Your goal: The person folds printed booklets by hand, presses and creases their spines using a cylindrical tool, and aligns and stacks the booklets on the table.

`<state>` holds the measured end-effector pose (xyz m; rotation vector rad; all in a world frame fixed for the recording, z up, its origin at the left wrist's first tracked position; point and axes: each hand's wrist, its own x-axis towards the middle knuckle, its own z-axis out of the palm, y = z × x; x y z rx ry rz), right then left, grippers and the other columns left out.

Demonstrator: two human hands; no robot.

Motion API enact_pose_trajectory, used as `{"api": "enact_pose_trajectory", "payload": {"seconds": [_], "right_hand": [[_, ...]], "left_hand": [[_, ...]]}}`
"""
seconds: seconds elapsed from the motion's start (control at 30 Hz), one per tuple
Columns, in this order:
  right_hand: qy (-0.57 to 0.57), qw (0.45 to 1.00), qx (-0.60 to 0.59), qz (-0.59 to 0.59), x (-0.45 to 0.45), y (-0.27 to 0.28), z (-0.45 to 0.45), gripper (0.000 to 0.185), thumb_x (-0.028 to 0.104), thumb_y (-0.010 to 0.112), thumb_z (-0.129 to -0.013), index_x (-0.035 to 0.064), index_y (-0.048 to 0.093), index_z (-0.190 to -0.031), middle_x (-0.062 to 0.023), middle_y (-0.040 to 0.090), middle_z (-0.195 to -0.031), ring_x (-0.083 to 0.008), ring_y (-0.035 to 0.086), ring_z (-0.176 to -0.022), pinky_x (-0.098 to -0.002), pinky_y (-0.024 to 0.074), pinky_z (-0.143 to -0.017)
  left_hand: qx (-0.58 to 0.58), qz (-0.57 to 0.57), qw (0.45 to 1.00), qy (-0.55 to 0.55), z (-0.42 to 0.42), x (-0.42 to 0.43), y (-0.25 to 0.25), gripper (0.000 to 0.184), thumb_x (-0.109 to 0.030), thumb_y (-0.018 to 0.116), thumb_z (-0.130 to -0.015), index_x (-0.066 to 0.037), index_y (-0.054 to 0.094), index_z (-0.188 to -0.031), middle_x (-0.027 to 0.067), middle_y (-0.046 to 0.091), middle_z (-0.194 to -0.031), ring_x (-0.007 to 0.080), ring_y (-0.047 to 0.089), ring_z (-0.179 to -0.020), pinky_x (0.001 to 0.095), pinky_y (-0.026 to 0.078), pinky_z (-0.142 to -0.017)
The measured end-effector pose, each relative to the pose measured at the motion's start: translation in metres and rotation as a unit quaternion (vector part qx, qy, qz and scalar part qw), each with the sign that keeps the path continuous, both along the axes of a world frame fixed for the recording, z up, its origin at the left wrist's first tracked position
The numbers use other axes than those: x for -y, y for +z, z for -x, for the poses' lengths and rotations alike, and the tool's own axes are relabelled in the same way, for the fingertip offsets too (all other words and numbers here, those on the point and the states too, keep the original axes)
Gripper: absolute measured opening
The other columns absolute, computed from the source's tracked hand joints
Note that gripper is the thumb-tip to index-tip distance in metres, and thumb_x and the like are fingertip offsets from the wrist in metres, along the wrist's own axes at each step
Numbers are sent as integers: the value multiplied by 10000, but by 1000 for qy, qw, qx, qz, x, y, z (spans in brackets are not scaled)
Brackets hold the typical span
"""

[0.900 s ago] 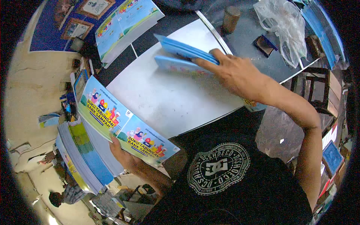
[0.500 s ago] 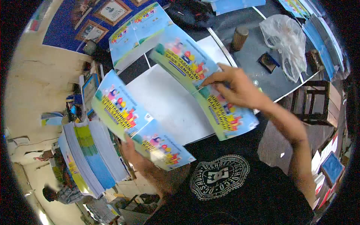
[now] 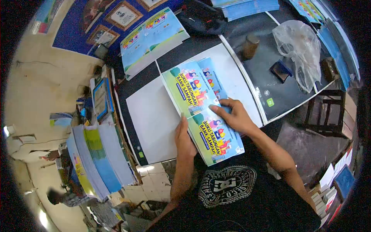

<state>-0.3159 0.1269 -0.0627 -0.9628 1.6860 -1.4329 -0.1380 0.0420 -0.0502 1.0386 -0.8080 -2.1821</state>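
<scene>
Printed cover sheets [image 3: 203,112], blue and green with yellow "Buku Tabungan Bank Sampah" lettering, are together between my hands, one sheet sticking out from behind the front one. My left hand [image 3: 184,139] closes on their left edge. On the right edge, my right hand [image 3: 235,116] pinches them, thumb on the front face. Below them, a large white sheet [image 3: 150,120] lies on the black table. A pile of uncut printed sheets [image 3: 150,36] lies beyond it.
A clear plastic bag [image 3: 299,50], a brown cylinder [image 3: 251,46] and a small dark box [image 3: 281,70] stand on the table's right. Tall paper stacks [image 3: 102,158] are at left. A wooden stool [image 3: 328,112] is at right. Another person [image 3: 71,197] appears far left.
The sheets, held apart one in each hand before, are now brought together at the centre. My left hand moved right and up; my right hand moved slightly down.
</scene>
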Motion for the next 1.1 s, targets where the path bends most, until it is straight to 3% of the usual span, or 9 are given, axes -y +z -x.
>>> {"api": "enact_pose_trajectory", "payload": {"seconds": [0.23, 0.43, 0.53, 0.67, 0.77, 0.8, 0.87, 0.97, 1.1], "right_hand": [[69, 984, 140, -88, 2, 19, 7, 534, 467, 666, -918, -61, 731, -953, -195, 695, -859, -221, 678, -729, -351, 527, -681], [78, 993, 75, -52, 0, 1, 9, 468, 428, 668, -927, -35, 737, -946, -164, 696, -857, -196, 676, -727, -350, 530, -669], [64, 989, 124, -47, 0, 8, 6, 434, 396, 679, -926, -31, 731, -976, -196, 700, -907, -232, 682, -733, -346, 533, -684], [-3, 996, 89, -26, -2, 4, 9, 429, 221, 690, -911, 9, 596, -1272, -250, 680, -1073, -312, 708, -814, -387, 555, -767], [-70, 997, 27, 33, -4, 9, 0, 729, 37, 668, -864, 99, 337, -1511, -295, 606, -1231, -376, 681, -1025, -439, 528, -913], [-75, 987, -107, 96, 0, -1, -4, 574, 37, 660, -866, 81, 498, -1415, -297, 591, -1238, -392, 638, -1101, -434, 502, -951], [41, 994, -102, 7, -1, -14, -2, 391, 135, 687, -882, 53, 642, -1262, -277, 600, -1221, -398, 619, -1122, -428, 488, -962], [33, 998, -48, 17, 1, 13, -2, 377, 319, 686, -908, 4, 710, -1114, -259, 619, -1168, -388, 637, -1064, -423, 493, -937], [41, 999, -35, -7, 0, 10, 1, 567, 489, 627, -929, -45, 689, -1108, -239, 649, -1054, -323, 660, -957, -407, 508, -879]], "left_hand": [[-35, -5, 999, -8, 2, -1, 2, 516, -368, 425, -1059, 61, 469, -1342, 186, 617, -1248, 256, 661, -1064, 391, 570, -899], [-4, 33, 999, -15, 6, -2, 6, 511, -370, 418, -1058, 65, 499, -1313, 190, 631, -1219, 254, 666, -1046, 388, 567, -885], [38, 50, 998, 14, 0, 0, 9, 503, -369, 409, -1057, 57, 512, -1304, 181, 647, -1176, 261, 676, -1000, 383, 565, -863], [56, 43, 994, 81, -27, 24, 42, 490, -407, 408, -1037, -21, 528, -1315, 164, 654, -1170, 294, 672, -980, 432, 558, -856], [33, 82, 988, 125, -52, 41, 56, 459, -397, 420, -1037, -42, 546, -1300, 140, 667, -1145, 274, 675, -960, 426, 557, -854], [27, 93, 982, 159, -45, 38, 72, 448, -393, 424, -1037, -47, 554, -1290, 133, 670, -1137, 264, 675, -954, 424, 558, -850], [74, 123, 975, 169, -50, 40, 76, 435, -384, 429, -1039, -49, 555, -1287, 125, 670, -1134, 255, 674, -958, 425, 561, -846], [196, 177, 960, 97, -51, 38, 52, 461, -377, 423, -1047, -18, 522, -1318, 150, 653, -1156, 268, 666, -1010, 424, 565, -860], [43, 69, 995, 59, -5, 15, 20, 442, -327, 427, -1063, 58, 569, -1226, 153, 680, -1076, 224, 685, -920, 343, 569, -792]]}}
